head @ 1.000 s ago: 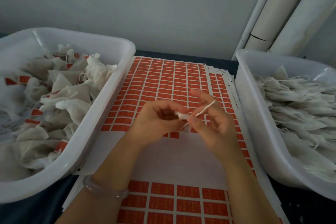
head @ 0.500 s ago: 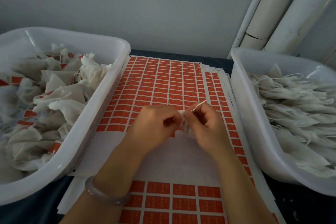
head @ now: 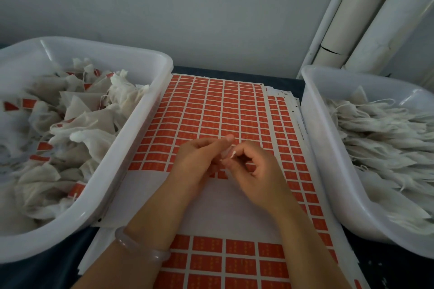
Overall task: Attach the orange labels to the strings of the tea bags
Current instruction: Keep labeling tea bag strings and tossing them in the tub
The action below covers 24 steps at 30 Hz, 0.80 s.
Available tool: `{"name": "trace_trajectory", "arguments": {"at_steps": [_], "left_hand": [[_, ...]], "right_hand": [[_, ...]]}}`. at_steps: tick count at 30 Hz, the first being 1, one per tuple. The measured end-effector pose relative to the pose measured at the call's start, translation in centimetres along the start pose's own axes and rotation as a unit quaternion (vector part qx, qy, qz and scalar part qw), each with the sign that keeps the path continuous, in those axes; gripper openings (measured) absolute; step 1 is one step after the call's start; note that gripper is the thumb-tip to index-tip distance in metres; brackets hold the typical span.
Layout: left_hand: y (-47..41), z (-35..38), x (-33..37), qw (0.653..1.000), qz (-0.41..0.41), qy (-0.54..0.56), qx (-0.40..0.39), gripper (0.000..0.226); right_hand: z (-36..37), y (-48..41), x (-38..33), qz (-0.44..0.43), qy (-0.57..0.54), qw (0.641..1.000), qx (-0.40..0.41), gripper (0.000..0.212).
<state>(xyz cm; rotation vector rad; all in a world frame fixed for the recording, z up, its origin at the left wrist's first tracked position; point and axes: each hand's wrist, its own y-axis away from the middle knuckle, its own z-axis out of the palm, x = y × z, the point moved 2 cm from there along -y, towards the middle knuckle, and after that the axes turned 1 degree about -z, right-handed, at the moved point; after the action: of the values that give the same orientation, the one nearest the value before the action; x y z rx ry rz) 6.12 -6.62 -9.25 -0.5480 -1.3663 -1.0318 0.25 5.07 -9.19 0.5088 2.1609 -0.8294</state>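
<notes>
Head | left bin: labelled bags | right bin: many unlabelled | right hand grip pinches string | left hand grip unclear | sheet partly used

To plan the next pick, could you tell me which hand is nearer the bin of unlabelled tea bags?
Right. The right hand sits left of the bin of unlabelled tea bags; the left hand is farther left, both over the label sheet.
</notes>
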Motion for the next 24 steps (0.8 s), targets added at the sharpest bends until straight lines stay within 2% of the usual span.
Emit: {"name": "trace_trajectory", "arguments": {"at_steps": [2, 5, 8, 13, 15, 19, 24], "left_hand": [[-0.2, -0.2, 0.1, 1.000, 0.014, -0.005, -0.012, 0.014], [-0.3, -0.5, 0.4, 0.996, 0.044, -0.024, -0.070, 0.020], [0.0, -0.4, 0.5, 0.982, 0.080, -0.092, -0.147, 0.013], [0.3, -0.5, 0.8, 0.961, 0.140, -0.125, -0.205, 0.011], [0.4, -0.3, 0.8, 0.957, 0.169, -0.118, -0.206, 0.019], [0.5, -0.3, 1.1, 0.962, 0.202, -0.045, -0.180, 0.016], [0.7, -0.4, 1.1, 0.958, 0.211, -0.065, -0.181, 0.016]], "right_hand": [[-0.3, 0.0, -0.1, 0.009, -0.014, 1.000, 0.025, 0.019], [-1.1, -0.2, -0.1, 0.038, -0.077, 0.993, 0.082, 0.014], [-1.3, -0.2, -0.2, 0.052, -0.104, 0.990, 0.073, 0.017], [-1.3, -0.2, -0.5, 0.077, -0.165, 0.982, 0.055, 0.018], [-1.1, -0.1, -0.6, 0.113, -0.201, 0.971, 0.062, 0.010], [-1.0, -0.1, 0.0, 0.183, -0.301, 0.935, 0.035, 0.019], [-1.5, 0.0, -0.1, 0.166, -0.281, 0.945, 0.007, 0.016]]}}
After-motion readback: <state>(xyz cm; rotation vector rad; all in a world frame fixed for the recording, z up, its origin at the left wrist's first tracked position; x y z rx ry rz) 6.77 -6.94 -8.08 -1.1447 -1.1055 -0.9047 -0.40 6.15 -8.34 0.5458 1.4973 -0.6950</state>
